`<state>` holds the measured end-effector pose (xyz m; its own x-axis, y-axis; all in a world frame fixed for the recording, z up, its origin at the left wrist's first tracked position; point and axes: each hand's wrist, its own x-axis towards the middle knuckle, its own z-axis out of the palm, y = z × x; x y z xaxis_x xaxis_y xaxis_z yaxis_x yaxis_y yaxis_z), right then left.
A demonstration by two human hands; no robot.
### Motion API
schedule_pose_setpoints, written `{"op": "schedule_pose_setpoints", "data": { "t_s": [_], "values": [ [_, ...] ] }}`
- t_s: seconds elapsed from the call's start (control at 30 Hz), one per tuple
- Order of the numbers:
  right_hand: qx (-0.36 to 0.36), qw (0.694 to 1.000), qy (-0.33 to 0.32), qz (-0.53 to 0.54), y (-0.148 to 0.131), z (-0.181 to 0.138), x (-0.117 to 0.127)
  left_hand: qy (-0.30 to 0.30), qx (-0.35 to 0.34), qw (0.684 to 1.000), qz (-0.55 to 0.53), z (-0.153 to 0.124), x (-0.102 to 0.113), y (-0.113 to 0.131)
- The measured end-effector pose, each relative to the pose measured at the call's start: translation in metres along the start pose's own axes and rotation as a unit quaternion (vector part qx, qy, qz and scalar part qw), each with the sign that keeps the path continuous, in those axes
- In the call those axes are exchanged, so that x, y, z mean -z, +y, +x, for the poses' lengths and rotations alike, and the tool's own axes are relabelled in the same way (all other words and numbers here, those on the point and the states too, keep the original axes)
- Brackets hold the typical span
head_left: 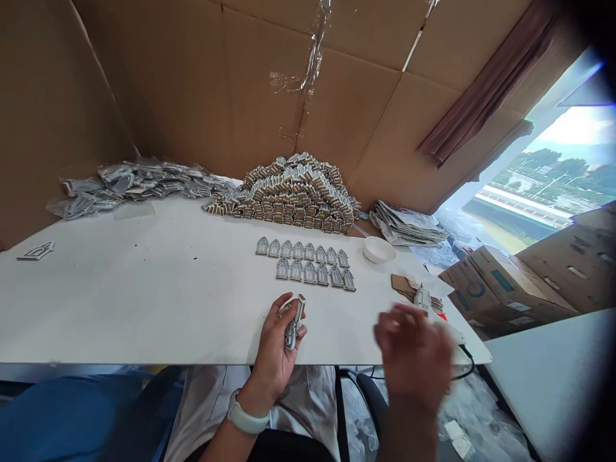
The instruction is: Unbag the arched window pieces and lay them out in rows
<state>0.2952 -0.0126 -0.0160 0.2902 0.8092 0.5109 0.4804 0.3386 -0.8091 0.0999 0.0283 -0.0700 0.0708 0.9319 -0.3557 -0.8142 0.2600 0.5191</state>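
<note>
Grey piece [292,332] clamped in the left hand's [275,350] fingers. Right hand [416,351] blurred near the glue gun [423,298], fingers unclear.

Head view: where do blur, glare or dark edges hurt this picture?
Head view: right hand smeared, probably by motion; left hand and the small pieces it holds fairly clear; window glaring, with near-white sky; far right edge dark and soft.
</note>
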Motion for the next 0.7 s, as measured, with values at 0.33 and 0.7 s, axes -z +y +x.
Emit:
{"op": "schedule_pose_setpoints", "data": {
  "t_s": [0.33,0.7],
  "values": [
    [-0.170,0.972,-0.106,0.119,0.016,-0.024,-0.085,-0.018,-0.147,0.963,0.227,-0.005,0.003,0.012],
    [0.023,0.991,-0.069,0.109,0.015,-0.029,-0.089,-0.130,-0.216,0.831,0.495,-0.004,0.017,0.063]
  ]
}}
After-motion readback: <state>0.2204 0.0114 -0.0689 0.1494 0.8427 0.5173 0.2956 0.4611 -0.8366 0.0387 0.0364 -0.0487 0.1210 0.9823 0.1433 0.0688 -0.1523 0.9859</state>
